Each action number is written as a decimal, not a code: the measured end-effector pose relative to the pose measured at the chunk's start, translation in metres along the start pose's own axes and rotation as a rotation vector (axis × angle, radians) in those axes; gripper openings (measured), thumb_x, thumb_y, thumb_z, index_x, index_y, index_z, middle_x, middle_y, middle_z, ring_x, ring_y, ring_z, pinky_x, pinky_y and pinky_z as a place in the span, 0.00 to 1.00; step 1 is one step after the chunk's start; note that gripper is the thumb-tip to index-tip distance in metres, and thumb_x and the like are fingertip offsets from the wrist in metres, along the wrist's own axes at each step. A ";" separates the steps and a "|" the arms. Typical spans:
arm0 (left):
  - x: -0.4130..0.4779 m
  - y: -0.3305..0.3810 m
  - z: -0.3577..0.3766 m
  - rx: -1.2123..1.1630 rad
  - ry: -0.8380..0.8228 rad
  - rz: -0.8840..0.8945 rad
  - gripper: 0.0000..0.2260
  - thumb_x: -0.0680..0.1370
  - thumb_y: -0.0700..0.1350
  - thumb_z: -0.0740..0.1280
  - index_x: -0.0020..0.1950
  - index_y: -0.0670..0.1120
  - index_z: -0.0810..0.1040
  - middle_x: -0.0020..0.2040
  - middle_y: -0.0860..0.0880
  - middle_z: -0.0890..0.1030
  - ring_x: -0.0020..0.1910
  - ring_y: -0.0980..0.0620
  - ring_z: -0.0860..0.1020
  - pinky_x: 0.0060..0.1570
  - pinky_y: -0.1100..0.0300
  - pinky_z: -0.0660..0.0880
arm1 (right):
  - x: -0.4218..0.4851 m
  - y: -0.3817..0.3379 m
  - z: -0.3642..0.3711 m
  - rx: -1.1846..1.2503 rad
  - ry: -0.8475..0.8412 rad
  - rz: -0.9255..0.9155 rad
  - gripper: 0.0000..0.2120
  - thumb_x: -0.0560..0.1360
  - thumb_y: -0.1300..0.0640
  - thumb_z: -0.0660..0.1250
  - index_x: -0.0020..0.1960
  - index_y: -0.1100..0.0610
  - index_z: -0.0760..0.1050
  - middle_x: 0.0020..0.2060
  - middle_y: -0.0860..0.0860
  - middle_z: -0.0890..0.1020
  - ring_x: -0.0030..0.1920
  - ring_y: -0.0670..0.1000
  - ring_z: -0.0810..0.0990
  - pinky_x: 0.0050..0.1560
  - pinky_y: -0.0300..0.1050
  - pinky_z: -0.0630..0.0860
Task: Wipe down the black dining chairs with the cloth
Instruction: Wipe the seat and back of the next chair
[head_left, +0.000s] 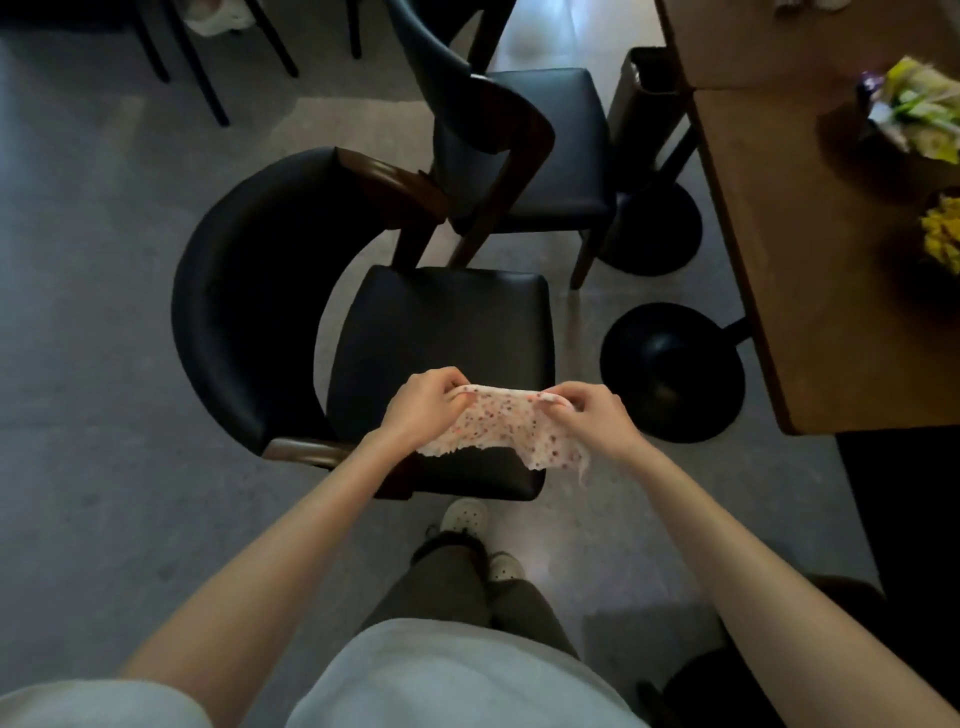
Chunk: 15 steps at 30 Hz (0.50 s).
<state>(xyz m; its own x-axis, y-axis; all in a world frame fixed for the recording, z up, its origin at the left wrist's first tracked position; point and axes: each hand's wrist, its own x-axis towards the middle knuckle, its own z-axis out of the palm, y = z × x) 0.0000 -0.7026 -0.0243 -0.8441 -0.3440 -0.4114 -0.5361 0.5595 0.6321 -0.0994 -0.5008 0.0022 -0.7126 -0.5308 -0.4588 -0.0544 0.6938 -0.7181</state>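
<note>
Grey floor (93, 364) all around you, and right in the middle sits the near black chair (441, 322), its curved padded back sweeping round on the left and its seat facing the table (810, 260) on the right. You're standing at its near edge, shoes (462, 517) just short of the seat. Both hands are up over the near part of that seat. Your left hand (423, 410) pinches one top corner of the cloth (511, 423), fingers curled in tight, and your right hand (592, 421) pinches the other corner the same way. The cloth, pale with small reddish spots, is stretched between them, its ragged lower edge hanging loose; whether it touches the cushion, you can't tell from here. A second black chair (550, 145) stands just beyond the first. Two round black pedestal bases (670, 369) sit on the floor by the table edge, a dark bin (644, 93) stands farther off, and bright yellow packets (914, 109) lie on the table at the far right.
</note>
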 end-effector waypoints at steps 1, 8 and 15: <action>0.006 -0.001 0.002 -0.020 0.021 -0.015 0.06 0.78 0.50 0.66 0.53 0.52 0.79 0.40 0.58 0.79 0.40 0.60 0.78 0.36 0.64 0.71 | 0.011 0.003 -0.002 -0.011 0.001 0.000 0.08 0.78 0.52 0.66 0.53 0.52 0.82 0.43 0.42 0.82 0.48 0.43 0.80 0.48 0.38 0.77; 0.059 -0.012 0.008 -0.110 0.111 -0.116 0.09 0.78 0.49 0.68 0.57 0.52 0.80 0.49 0.55 0.81 0.49 0.59 0.79 0.49 0.58 0.79 | 0.096 0.007 -0.015 -0.172 -0.018 -0.030 0.08 0.78 0.54 0.67 0.53 0.53 0.82 0.43 0.45 0.82 0.45 0.42 0.79 0.39 0.31 0.72; 0.079 -0.012 0.026 -0.257 0.330 -0.240 0.07 0.78 0.44 0.68 0.55 0.50 0.80 0.49 0.56 0.78 0.49 0.59 0.77 0.49 0.62 0.76 | 0.167 -0.002 -0.024 -0.359 -0.121 -0.161 0.03 0.76 0.58 0.68 0.49 0.52 0.78 0.44 0.48 0.82 0.46 0.47 0.80 0.43 0.44 0.80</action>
<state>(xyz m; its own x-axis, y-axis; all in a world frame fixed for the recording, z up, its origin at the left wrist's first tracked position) -0.0598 -0.7169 -0.0808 -0.6328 -0.6849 -0.3613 -0.6670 0.2451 0.7036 -0.2345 -0.5792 -0.0603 -0.5888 -0.6848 -0.4293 -0.4139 0.7117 -0.5676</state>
